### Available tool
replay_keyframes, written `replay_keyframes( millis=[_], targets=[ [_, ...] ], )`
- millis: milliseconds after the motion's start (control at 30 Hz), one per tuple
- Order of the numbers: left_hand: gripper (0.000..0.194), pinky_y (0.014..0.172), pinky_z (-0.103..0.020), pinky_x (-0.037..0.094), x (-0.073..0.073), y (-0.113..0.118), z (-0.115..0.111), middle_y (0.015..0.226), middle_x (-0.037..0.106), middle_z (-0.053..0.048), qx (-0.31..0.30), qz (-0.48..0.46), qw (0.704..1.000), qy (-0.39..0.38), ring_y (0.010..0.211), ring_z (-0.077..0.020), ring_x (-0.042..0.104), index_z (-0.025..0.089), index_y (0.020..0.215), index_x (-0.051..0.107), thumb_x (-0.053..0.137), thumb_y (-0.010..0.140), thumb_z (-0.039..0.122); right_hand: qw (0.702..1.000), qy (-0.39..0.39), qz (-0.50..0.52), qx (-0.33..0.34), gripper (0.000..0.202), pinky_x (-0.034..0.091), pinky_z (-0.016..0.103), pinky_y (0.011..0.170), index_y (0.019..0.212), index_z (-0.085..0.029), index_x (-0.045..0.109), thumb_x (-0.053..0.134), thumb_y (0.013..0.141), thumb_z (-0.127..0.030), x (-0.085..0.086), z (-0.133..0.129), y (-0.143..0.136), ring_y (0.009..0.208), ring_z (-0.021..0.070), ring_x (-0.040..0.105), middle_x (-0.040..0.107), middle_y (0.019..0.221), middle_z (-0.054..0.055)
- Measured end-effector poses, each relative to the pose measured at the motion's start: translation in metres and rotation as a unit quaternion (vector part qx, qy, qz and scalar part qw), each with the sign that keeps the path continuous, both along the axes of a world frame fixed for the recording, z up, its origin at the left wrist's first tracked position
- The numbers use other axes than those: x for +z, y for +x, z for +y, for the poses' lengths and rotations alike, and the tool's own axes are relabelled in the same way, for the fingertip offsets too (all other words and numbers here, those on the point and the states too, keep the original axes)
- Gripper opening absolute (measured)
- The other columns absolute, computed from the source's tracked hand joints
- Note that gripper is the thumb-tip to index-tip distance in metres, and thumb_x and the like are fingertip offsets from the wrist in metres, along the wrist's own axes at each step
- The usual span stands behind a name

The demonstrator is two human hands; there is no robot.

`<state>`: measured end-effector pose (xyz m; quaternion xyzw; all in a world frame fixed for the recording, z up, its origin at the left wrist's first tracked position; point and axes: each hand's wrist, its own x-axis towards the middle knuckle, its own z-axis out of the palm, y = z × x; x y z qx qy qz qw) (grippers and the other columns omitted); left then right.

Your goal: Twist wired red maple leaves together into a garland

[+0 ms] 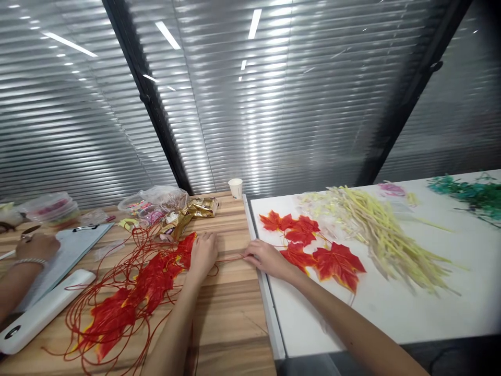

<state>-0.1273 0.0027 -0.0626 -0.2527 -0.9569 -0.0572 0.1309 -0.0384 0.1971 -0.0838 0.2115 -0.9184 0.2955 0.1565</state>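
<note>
Red maple leaves (pixel 135 292) on thin red wire stems lie in a loose tangle on the wooden table (pixel 230 318), spreading from our left hand down toward seven o'clock. We rest our left hand (pixel 203 253) flat on the upper end of that tangle, fingers spread and pressing down rather than closed around anything. Our right hand (pixel 265 257) sits at three o'clock from the left one, on the seam where the wood meets the white table (pixel 391 308); its fingertips are pinched on a thin red stem (pixel 230 258) that runs between our two hands. Just past the right hand, at about two o'clock from it, we see a second cluster of leaves (pixel 313 250) lying flat on the white surface. Farther along at three o'clock lies a heap of pale yellow stems (pixel 387 235), and at the far right edge a bunch of green sprigs (pixel 473 196). At twelve o'clock from our hands a paper cup (pixel 235 188) stands upright near the wall, with crumpled gold wrappers (pixel 188 213) and clear plastic bags (pixel 156 201) to its left. At nine o'clock another person's hand (pixel 37 246) rests on a clipboard (pixel 74 245), and a long white case (pixel 41 309) lies near it.
</note>
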Motion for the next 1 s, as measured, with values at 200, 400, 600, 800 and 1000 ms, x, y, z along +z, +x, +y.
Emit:
replay_keyframes(
  millis=[200, 400, 600, 800, 1000],
  targets=[
    [0.034, 0.092, -0.043, 0.034, -0.006, 0.004, -0.001, 0.115, 0.053, -0.012, 0.076, 0.038, 0.995, -0.052, 0.110, -0.0261, 0.044, 0.016, 0.111, 0.053, 0.033, 0.084, 0.022, 1.000, 0.018, -0.002, 0.001, 0.016, 0.041, 0.024, 0.074, 0.084, -0.019, 0.062, 0.047, 0.085, -0.025, 0.000, 0.000, 0.000, 0.084, 0.0134, 0.052, 0.061, 0.082, 0.003],
    [0.040, 0.075, -0.045, 0.042, -0.001, 0.007, 0.000, 0.112, 0.051, -0.020, 0.174, -0.013, 0.982, -0.068, 0.097, -0.0327, 0.050, 0.011, 0.115, 0.049, 0.030, 0.085, 0.029, 1.000, 0.014, 0.001, 0.005, 0.017, 0.041, 0.025, 0.075, 0.084, -0.018, 0.061, 0.047, 0.086, -0.026, 0.001, 0.000, 0.000, 0.085, 0.0139, 0.053, 0.061, 0.083, 0.003],
    [0.038, 0.073, -0.033, 0.045, 0.005, 0.003, -0.004, 0.102, 0.054, -0.019, 0.150, -0.023, 0.985, -0.077, 0.089, -0.0233, 0.056, 0.007, 0.109, 0.050, 0.023, 0.082, 0.008, 1.000, 0.009, -0.008, 0.013, 0.017, 0.042, 0.025, 0.074, 0.085, -0.019, 0.062, 0.046, 0.086, -0.026, 0.000, 0.001, -0.001, 0.085, 0.0135, 0.053, 0.061, 0.082, 0.004],
    [0.038, 0.069, -0.030, 0.045, 0.007, 0.003, -0.007, 0.095, 0.057, -0.019, 0.164, -0.041, 0.984, -0.061, 0.084, -0.0237, 0.059, 0.004, 0.096, 0.057, 0.024, 0.078, 0.003, 1.000, 0.020, -0.010, 0.009, 0.019, 0.041, 0.024, 0.073, 0.084, -0.018, 0.061, 0.044, 0.087, -0.027, 0.004, 0.002, 0.001, 0.085, 0.0135, 0.053, 0.060, 0.082, 0.004],
    [0.037, 0.067, -0.034, 0.043, 0.009, 0.003, -0.007, 0.088, 0.061, -0.017, 0.194, -0.049, 0.979, -0.049, 0.082, -0.0269, 0.060, 0.008, 0.088, 0.063, 0.026, 0.080, 0.011, 1.000, 0.013, -0.015, 0.010, 0.018, 0.041, 0.024, 0.073, 0.083, -0.018, 0.060, 0.045, 0.087, -0.028, 0.005, 0.002, 0.002, 0.084, 0.0130, 0.053, 0.059, 0.082, 0.004]
  ],
)
